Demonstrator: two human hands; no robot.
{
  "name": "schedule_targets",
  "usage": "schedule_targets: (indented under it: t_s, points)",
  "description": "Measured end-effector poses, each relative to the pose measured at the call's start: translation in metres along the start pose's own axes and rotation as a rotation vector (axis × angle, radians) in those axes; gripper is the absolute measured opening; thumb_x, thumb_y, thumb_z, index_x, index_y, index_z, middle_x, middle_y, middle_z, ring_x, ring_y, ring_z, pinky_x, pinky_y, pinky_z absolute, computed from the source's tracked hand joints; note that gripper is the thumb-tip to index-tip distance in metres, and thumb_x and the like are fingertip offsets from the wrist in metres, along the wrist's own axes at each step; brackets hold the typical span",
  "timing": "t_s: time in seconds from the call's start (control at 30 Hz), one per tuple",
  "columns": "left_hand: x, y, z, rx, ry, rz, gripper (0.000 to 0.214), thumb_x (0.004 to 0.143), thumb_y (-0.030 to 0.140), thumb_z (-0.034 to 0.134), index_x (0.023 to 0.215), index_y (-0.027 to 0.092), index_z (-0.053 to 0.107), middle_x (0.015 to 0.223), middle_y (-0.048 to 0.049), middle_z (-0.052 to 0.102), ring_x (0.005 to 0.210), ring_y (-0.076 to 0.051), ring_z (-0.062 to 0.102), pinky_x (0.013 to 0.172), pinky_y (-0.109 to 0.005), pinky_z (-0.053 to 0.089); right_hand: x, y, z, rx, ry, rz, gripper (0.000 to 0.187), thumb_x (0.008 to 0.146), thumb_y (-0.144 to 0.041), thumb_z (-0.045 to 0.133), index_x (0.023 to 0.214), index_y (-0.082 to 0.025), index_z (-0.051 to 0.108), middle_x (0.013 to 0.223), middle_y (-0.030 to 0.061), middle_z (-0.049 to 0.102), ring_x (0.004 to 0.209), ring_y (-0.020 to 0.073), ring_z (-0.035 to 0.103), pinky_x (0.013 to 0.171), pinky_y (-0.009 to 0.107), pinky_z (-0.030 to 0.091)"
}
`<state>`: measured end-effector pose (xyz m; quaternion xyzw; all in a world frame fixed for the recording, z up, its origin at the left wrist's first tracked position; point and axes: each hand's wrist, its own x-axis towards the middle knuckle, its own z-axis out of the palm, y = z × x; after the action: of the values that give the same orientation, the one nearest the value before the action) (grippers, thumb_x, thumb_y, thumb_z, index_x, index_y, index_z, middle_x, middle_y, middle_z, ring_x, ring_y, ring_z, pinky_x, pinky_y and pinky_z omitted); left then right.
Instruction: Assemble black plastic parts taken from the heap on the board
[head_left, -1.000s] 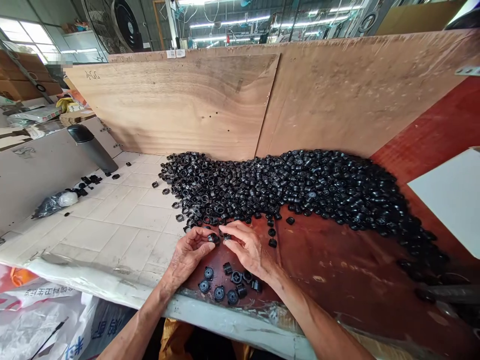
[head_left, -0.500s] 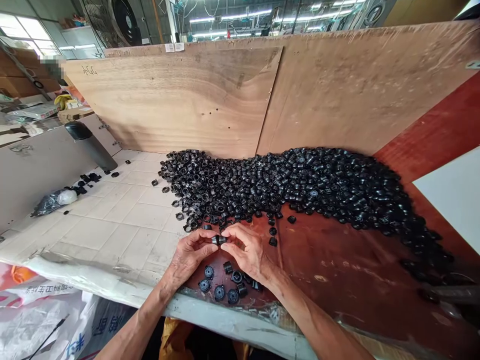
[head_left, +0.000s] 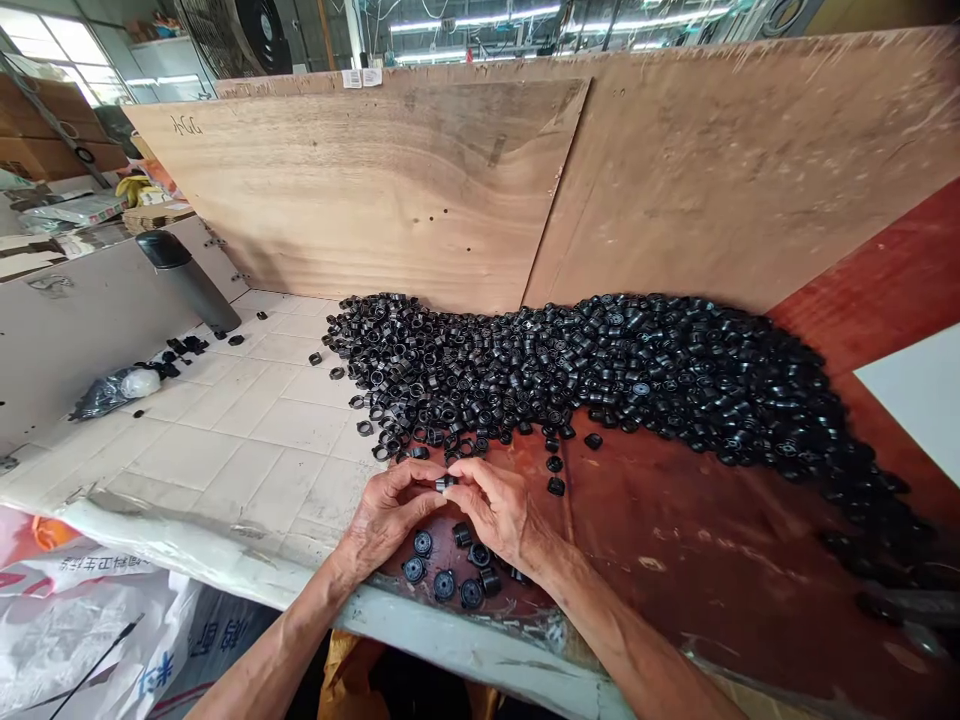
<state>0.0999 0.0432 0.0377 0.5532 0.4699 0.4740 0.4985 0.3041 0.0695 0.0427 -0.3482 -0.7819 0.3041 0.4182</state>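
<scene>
My left hand [head_left: 384,512] and my right hand [head_left: 498,508] meet near the front of the bench. Between their fingertips is a small black plastic fitting [head_left: 445,482], gripped from both sides. Fingers cover most of it, so whether it is one piece or two together I cannot tell. Just below the hands lie several round black plastic caps [head_left: 444,584], some face up and some on their sides. Beyond the fingers, black plastic rings [head_left: 390,440] lie at the near edge of a big heap.
The long heap of black parts [head_left: 637,370] runs along a plywood board [head_left: 360,190]. A dark flask [head_left: 187,285] leans at the left, near a plastic bag [head_left: 109,392]. The bench's front edge [head_left: 480,650] is wrapped in pale material.
The two hands have come slightly closer together, and less of the black fitting shows between them. The whole view has shifted a little. The loose caps lie as before.
</scene>
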Motion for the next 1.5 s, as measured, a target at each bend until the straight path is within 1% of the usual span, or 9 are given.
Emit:
schedule_targets:
  t_s: [0.1,0.27,0.47,0.57,0.67,0.8,1.07,1.27,1.5]
  points:
    - [0.0,0.002,0.0,0.011,-0.006,0.012,0.022,0.087,0.036,0.079,0.103,0.021,0.079,0.105,-0.0058,0.078,0.094,-0.022,0.073,0.088,-0.033,0.06,0.0,-0.003,-0.004,-0.01,-0.063,0.01,0.013,0.103,-0.027,0.054,0.11,-0.023,0.065,0.086,0.004,0.072,0.072,0.0178,0.067,0.07,0.027,0.054]
    - [0.0,0.007,0.0,0.053,-0.036,0.042,0.021,0.087,0.033,0.079,0.104,0.021,0.079,0.103,-0.0056,0.079,0.092,-0.021,0.073,0.087,-0.033,0.06,0.0,-0.003,-0.003,-0.156,-0.083,0.065,0.035,0.108,-0.03,0.048,0.076,-0.021,0.06,0.065,0.0012,0.061,0.057,0.0153,0.057,0.058,0.026,0.043]
    - [-0.001,0.007,0.001,-0.083,-0.018,-0.038,0.024,0.086,0.036,0.08,0.104,0.02,0.077,0.101,-0.0051,0.079,0.086,-0.02,0.073,0.081,-0.032,0.06,0.0,-0.009,-0.004,-0.024,0.024,-0.007,0.02,0.103,-0.027,0.055,0.12,-0.02,0.063,0.09,0.0056,0.071,0.077,0.0192,0.069,0.073,0.029,0.054]
    - [-0.001,0.005,0.0,-0.094,-0.015,-0.053,0.025,0.086,0.036,0.081,0.104,0.02,0.076,0.099,-0.0045,0.078,0.084,-0.019,0.072,0.08,-0.031,0.059,0.001,-0.009,-0.004,-0.052,-0.013,-0.024,0.015,0.103,-0.026,0.054,0.103,-0.021,0.068,0.086,0.0053,0.071,0.074,0.0184,0.067,0.068,0.028,0.052]
    - [-0.001,0.004,0.0,-0.089,-0.016,-0.053,0.025,0.086,0.036,0.081,0.104,0.02,0.076,0.097,-0.0037,0.077,0.081,-0.018,0.071,0.076,-0.029,0.058,0.001,-0.007,-0.003,-0.112,-0.023,0.032,0.032,0.107,-0.03,0.05,0.08,-0.022,0.065,0.067,0.0017,0.064,0.06,0.016,0.06,0.06,0.027,0.046]
    - [-0.002,0.004,0.001,-0.13,-0.019,-0.076,0.026,0.086,0.036,0.081,0.105,0.021,0.074,0.094,-0.0024,0.077,0.077,-0.017,0.07,0.073,-0.029,0.057,-0.001,-0.006,-0.002,-0.04,-0.043,0.061,0.015,0.102,-0.032,0.059,0.096,-0.021,0.067,0.073,0.001,0.066,0.063,0.0159,0.061,0.063,0.026,0.047]
    - [-0.002,0.003,0.001,-0.132,-0.033,-0.099,0.025,0.086,0.036,0.081,0.105,0.021,0.073,0.087,-0.0008,0.075,0.066,-0.014,0.065,0.063,-0.025,0.052,0.001,-0.011,-0.006,-0.016,-0.048,0.075,0.019,0.097,-0.034,0.064,0.081,-0.022,0.063,0.066,-0.0016,0.059,0.056,0.0142,0.053,0.056,0.025,0.043]
    - [-0.002,0.007,0.001,-0.093,-0.037,-0.073,0.026,0.087,0.039,0.08,0.104,0.02,0.076,0.092,-0.0039,0.078,0.075,-0.018,0.07,0.071,-0.029,0.057,0.002,-0.012,-0.005,0.02,-0.015,0.017,0.01,0.097,-0.025,0.059,0.104,-0.022,0.066,0.086,0.0042,0.07,0.072,0.0181,0.066,0.067,0.028,0.052]
    - [-0.002,0.001,-0.002,0.16,-0.006,0.097,0.022,0.09,0.04,0.076,0.105,0.022,0.078,0.105,-0.0066,0.079,0.096,-0.023,0.073,0.09,-0.034,0.059,0.001,-0.013,0.0,0.042,-0.026,0.18,0.01,0.097,-0.027,0.059,0.089,-0.023,0.061,0.069,-0.0013,0.064,0.06,0.016,0.062,0.06,0.026,0.049]
